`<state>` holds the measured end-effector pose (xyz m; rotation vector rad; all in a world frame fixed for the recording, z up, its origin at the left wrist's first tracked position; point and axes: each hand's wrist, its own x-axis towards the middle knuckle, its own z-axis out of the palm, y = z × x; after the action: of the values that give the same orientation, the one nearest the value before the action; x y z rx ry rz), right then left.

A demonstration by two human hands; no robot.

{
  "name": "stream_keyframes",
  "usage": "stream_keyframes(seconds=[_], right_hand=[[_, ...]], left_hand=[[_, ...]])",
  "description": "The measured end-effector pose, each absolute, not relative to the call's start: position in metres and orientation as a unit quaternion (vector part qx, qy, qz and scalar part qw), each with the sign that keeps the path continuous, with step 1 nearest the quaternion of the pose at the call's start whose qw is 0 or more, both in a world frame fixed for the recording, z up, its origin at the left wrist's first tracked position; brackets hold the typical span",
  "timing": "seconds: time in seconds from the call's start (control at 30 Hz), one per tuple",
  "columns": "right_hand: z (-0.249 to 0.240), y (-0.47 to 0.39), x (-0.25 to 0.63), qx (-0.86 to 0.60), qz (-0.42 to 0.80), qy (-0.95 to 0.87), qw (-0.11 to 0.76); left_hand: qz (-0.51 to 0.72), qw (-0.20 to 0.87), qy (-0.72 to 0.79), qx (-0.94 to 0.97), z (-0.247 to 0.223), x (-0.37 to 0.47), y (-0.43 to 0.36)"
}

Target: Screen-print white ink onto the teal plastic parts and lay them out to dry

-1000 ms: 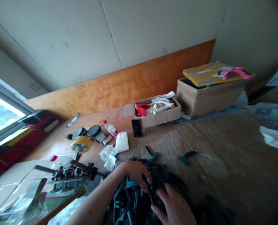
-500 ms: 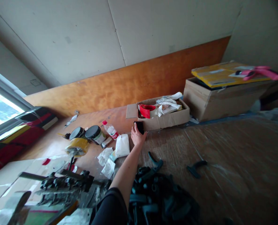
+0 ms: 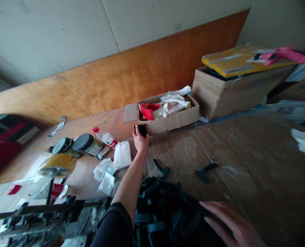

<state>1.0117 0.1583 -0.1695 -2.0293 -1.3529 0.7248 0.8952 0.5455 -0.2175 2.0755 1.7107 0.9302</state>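
Observation:
My left hand (image 3: 141, 140) reaches far out and grips a small black object (image 3: 141, 130), which looks like a phone, in front of an open cardboard box (image 3: 171, 120). At the lower right my right hand (image 3: 229, 223) is blurred, its fingers around a dark, long part at the edge of a heap of dark plastic parts (image 3: 165, 212). Two curved dark pieces lie apart from the heap, one (image 3: 206, 171) to the right and one (image 3: 162, 168) just above it.
Left of my arm are a tissue pack (image 3: 122, 155), a bottle (image 3: 107, 139), jars (image 3: 87, 144), a tape roll (image 3: 57, 164) and a metal fixture (image 3: 39, 216). A large carton (image 3: 219, 92) stands at back right, a pink tool (image 3: 283, 55) on top.
My right hand has come into view at the lower right. The view has swung right, so the things sit further left. My left hand still holds the black object.

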Motion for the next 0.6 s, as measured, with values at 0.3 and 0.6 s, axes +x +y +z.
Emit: stream_keyframes(seconds=[0.3,0.6], right_hand=[[-0.23,0.209,1.084,-0.811,0.134,-0.534,0.199],[-0.265,0.212,1.1,-0.819,0.075,-0.568,0.024]], left_hand=[[0.3,0.131,0.607,0.724,-0.214,0.893,0.541],[-0.091,0.198,0.298,0.93,-0.219,0.873,0.445]])
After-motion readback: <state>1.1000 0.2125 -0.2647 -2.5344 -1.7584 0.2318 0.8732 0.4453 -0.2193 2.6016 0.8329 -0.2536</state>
